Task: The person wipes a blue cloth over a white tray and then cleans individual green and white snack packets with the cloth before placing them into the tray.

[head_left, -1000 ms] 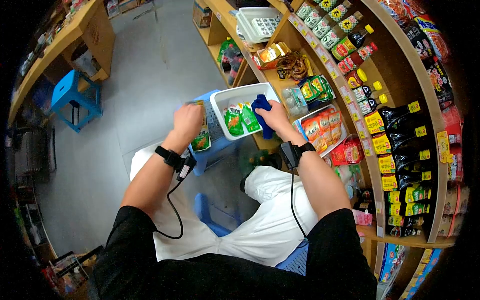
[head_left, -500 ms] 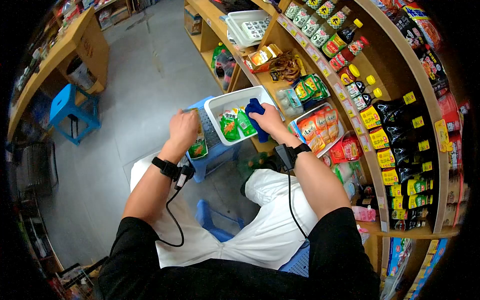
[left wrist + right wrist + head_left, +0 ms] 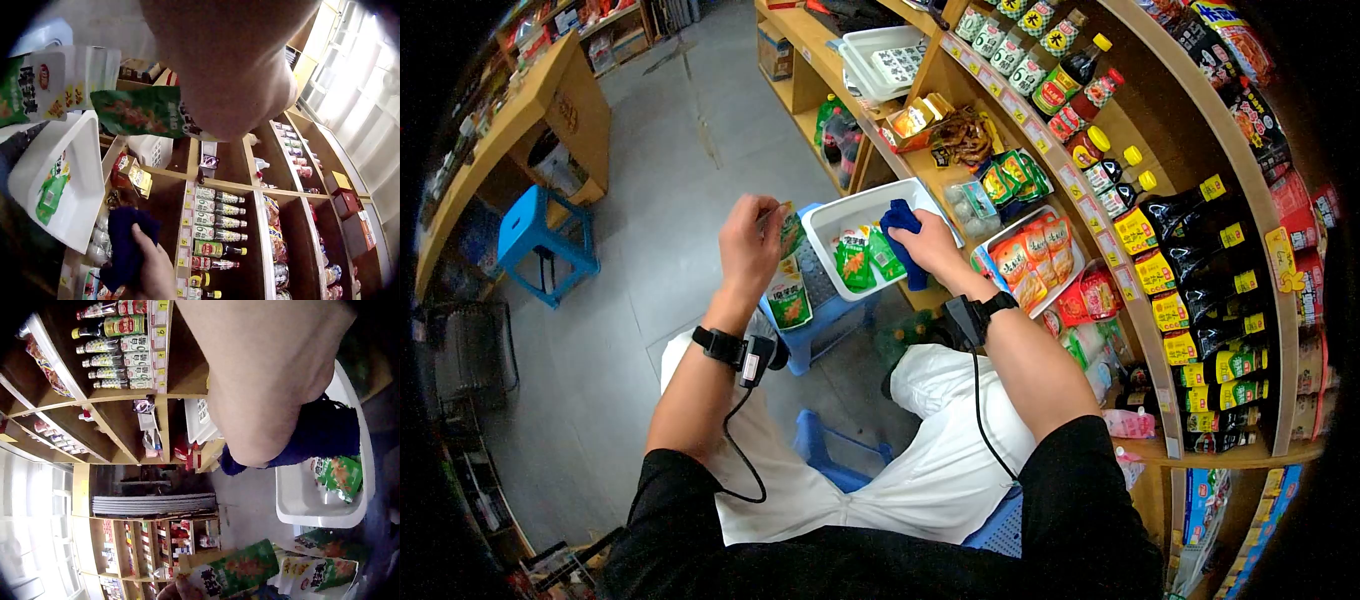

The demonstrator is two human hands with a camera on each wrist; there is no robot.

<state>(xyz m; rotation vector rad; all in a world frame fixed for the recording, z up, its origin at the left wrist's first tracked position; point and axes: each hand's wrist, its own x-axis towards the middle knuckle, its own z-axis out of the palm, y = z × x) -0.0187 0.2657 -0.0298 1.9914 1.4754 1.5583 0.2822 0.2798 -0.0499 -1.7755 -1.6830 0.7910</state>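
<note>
My left hand pinches a green-and-white snack packet by its end, up above the blue stool. Below it, more packets of the same kind lie in a small overlapping pile on the stool. My right hand grips a bunched dark blue cloth at the right side of a white plastic bin. Inside the bin lie several green packets, partly covered by the cloth in the head view. From the right wrist, the cloth hangs over the bin's inside.
The blue stool stands before my knees, bearing the bin. Close on the right is a wooden shelf with bottles and a tray of orange packets. A second blue stool stands on the floor at left.
My left hand has lifted one packet off the pile on the stool, moving up and left. My right hand keeps hold of the cloth at the bin. The head view has shifted slightly.
</note>
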